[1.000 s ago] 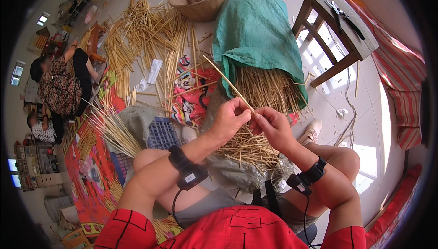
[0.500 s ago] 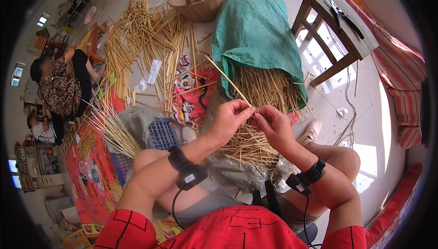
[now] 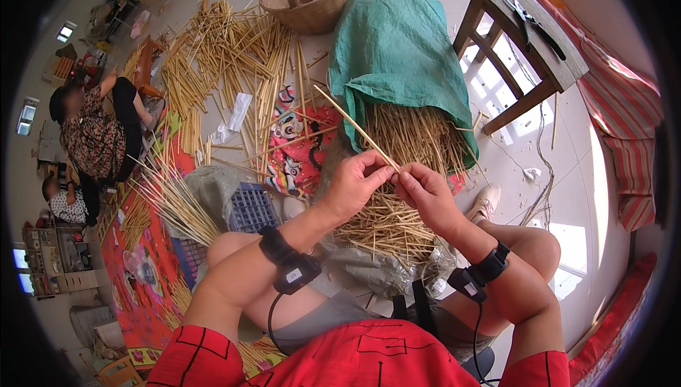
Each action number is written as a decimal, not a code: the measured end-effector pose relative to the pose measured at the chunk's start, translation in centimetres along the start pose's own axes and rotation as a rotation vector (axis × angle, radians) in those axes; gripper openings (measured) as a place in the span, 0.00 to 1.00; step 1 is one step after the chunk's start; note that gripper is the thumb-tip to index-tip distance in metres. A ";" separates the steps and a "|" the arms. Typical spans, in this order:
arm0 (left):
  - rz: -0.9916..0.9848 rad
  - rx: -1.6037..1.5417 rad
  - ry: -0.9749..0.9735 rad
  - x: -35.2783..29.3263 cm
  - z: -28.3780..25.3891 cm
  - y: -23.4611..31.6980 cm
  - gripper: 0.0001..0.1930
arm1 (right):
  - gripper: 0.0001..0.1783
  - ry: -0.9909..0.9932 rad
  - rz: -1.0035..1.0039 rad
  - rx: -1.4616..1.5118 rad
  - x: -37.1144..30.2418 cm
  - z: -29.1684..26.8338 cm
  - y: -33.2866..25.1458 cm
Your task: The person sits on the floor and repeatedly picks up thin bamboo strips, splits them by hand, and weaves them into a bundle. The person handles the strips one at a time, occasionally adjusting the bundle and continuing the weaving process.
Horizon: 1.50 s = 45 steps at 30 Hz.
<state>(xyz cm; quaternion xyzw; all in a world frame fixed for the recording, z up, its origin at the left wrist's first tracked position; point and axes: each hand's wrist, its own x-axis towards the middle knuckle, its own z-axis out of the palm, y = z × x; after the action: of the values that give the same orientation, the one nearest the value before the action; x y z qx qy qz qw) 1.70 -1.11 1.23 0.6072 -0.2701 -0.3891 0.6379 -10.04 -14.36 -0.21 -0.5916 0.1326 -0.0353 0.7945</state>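
Head view: we pinch a slender straw stalk [image 3: 352,124] near its lower end with left hand [image 3: 352,187] and right hand [image 3: 430,197], above loose straw [image 3: 411,135] spilling from a green sack [image 3: 394,39].

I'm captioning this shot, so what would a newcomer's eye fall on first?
Probably the big green sack at upper centre, dry straw spilling from its open mouth toward the person. In the middle, the left hand and right hand pinch one pale stalk near its lower end. A wicker basket at the top, left of the sack, may catch the eye next.
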 end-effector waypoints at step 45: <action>0.120 -0.223 0.569 2.2 -8.8 1.8 0.04 | 0.14 -0.260 0.220 -0.179 -1.0 -0.9 -0.7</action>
<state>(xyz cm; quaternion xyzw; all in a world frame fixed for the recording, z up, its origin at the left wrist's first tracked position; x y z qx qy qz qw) 10.40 1.96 1.72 0.6010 -0.0715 -0.1922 0.7725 -11.14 -15.16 0.41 -0.6414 0.0954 0.1405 0.7482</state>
